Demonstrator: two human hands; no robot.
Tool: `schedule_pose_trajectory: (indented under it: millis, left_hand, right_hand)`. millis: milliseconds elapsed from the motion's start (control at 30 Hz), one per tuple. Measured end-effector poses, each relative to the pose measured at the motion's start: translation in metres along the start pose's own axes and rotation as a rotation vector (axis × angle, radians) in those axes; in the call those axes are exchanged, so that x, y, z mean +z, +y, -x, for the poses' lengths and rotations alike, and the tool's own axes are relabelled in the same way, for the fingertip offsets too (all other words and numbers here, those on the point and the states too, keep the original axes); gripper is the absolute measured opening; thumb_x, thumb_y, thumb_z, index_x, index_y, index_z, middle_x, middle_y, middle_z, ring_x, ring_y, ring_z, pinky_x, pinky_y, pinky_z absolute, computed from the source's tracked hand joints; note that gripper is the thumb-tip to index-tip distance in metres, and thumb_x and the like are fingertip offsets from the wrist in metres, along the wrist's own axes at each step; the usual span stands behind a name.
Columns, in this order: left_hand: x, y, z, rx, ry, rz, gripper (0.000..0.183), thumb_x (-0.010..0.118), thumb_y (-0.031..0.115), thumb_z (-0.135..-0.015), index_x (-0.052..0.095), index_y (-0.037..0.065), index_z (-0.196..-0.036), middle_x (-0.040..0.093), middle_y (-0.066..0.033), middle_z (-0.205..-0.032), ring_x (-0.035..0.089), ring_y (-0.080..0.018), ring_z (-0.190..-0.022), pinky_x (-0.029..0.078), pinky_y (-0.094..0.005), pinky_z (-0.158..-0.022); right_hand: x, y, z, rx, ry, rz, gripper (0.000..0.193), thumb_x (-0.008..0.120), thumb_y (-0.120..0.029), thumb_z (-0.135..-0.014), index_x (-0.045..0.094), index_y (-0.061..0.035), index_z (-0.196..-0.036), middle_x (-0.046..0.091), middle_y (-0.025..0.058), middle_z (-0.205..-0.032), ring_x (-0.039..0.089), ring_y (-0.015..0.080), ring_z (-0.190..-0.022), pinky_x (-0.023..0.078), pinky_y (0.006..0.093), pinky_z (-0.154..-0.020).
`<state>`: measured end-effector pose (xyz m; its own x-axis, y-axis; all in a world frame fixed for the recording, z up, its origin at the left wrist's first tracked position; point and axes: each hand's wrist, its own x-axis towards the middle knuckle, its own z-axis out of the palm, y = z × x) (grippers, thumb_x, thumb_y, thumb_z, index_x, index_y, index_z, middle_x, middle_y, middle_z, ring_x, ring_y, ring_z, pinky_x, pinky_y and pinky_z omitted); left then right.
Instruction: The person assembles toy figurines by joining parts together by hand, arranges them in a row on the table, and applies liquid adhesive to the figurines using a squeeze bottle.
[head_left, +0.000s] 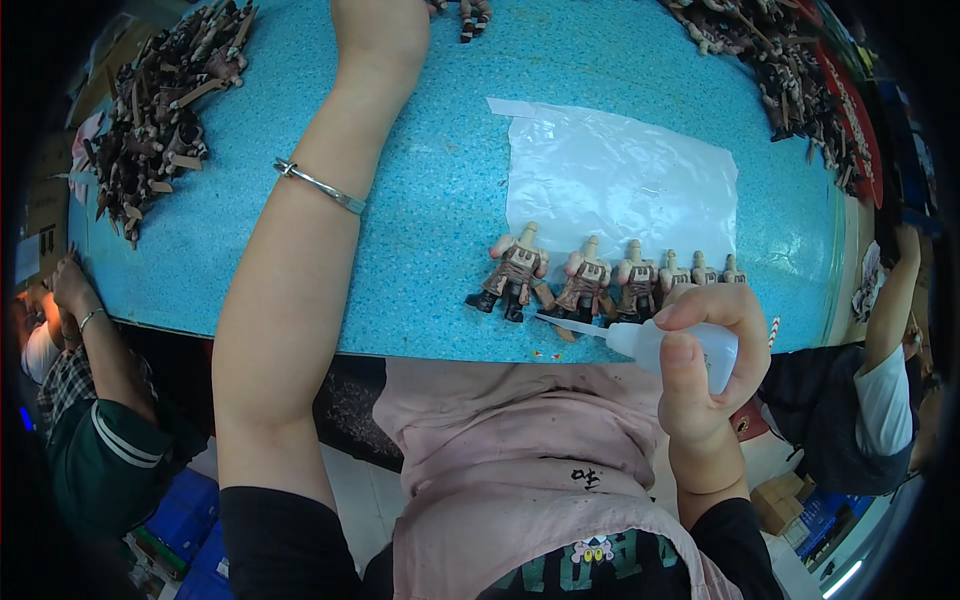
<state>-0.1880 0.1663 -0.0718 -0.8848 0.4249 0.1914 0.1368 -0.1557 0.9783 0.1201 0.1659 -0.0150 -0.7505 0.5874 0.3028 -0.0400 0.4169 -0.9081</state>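
Six headless figure torsos [600,278] are lying in a row beside the plastic sheet [620,175]; the right hand [705,370] is gripping a nozzle bottle [670,345], best tipped steadily toward them; the left hand's state cannot be told.

The tabletop [440,200] is bright turquoise with a fine pale speckle. On it, right of centre, lies a clear plastic sheet [620,180] that reads whitish and glossy. Along its lower edge a row of headless toy figures [600,280] shows tan torsos, brown strapped vests and dark boots. The heaps of figure parts at upper left [160,100] and upper right [780,70] are dark brown mixed with tan. The squeeze bottle [690,345] at lower right is translucent white. A silver bangle [320,185] circles the forearm. The apron [520,450] looks pale pink, perhaps smudged grey.
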Motion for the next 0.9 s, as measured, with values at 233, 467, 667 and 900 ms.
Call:
schedule_pose_trajectory:
  millis: [233, 467, 667, 900]
  left_hand:
    - [-0.001, 0.0, 0.002, 0.014, -0.021, 0.009, 0.026, 0.045, 0.025, -0.1, 0.053, 0.002, -0.108, 0.051, -0.0018, -0.073, 0.048, -0.0091, -0.062, 0.042, -0.0232, -0.056]
    - [-0.005, 0.0, 0.001, 0.019, -0.02, -0.022, 0.027, 0.046, 0.025, -0.099, 0.052, 0.001, -0.11, 0.053, -0.0028, -0.082, 0.049, -0.0093, -0.065, 0.043, -0.0235, -0.058]
    - [-0.005, -0.004, -0.002, 0.016, -0.018, 0.003, 0.028, 0.047, 0.025, -0.099, 0.052, 0.001, -0.113, 0.055, -0.0044, -0.094, 0.051, -0.0091, -0.066, 0.044, -0.0228, -0.058]
    - [-0.028, -0.025, -0.023, 0.11, -0.107, 0.019, 0.035, 0.051, 0.024, -0.098, 0.051, -0.003, -0.12, 0.058, -0.012, -0.108, 0.058, -0.014, -0.079, 0.05, -0.0268, -0.069]
  right_hand:
    - [-0.004, -0.002, 0.003, 0.041, 0.018, -0.047, 0.014, 0.068, -0.002, -0.079, 0.059, 0.0021, -0.089, 0.065, 0.0107, -0.081, 0.06, 0.0127, -0.067, 0.046, 0.0233, -0.059]
    - [-0.028, -0.005, 0.02, 0.08, 0.166, -0.113, 0.016, 0.066, -0.006, -0.08, 0.055, 0.0002, -0.09, 0.062, 0.01, -0.079, 0.055, 0.0108, -0.065, 0.043, 0.0219, -0.059]
    - [-0.034, -0.003, 0.027, 0.124, 0.174, -0.059, 0.014, 0.065, -0.005, -0.08, 0.056, 0.0006, -0.088, 0.062, 0.0093, -0.079, 0.055, 0.0099, -0.065, 0.042, 0.021, -0.058]
    - [-0.033, 0.002, 0.022, 0.076, 0.164, -0.035, 0.01, 0.066, -0.001, -0.077, 0.059, 0.001, -0.084, 0.063, 0.0076, -0.078, 0.056, 0.0088, -0.063, 0.042, 0.0211, -0.056]
